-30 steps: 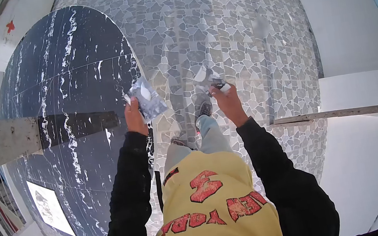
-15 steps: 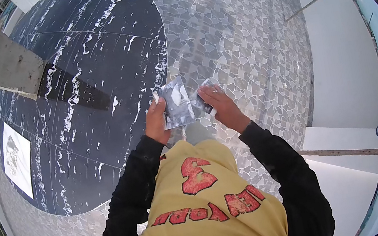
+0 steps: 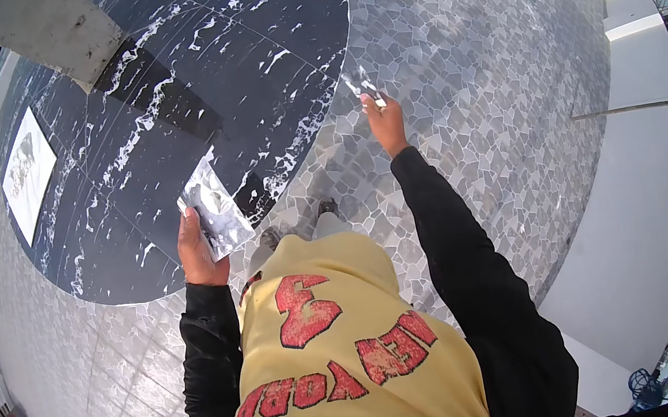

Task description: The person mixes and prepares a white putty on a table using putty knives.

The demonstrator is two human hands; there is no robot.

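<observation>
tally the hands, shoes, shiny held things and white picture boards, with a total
Hands: 2, left hand, right hand
Shoes: 2, left shoe, right shoe
Shiny held things: 2, flat sheet, smaller piece
White picture boards: 1
Total: 7

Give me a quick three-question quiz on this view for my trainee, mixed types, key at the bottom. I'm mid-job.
1. True or false: the left hand holds a flat, shiny packet.
2. Multiple choice: in this view, what shows directly behind the right hand?
A) the dark, white-veined surface
B) the grey stone-patterned floor
C) a white wall
3. Fill in the blank: the shiny item in the right hand's fingers looks ______ than the packet.

Key:
1. True.
2. B.
3. Smaller.
</observation>
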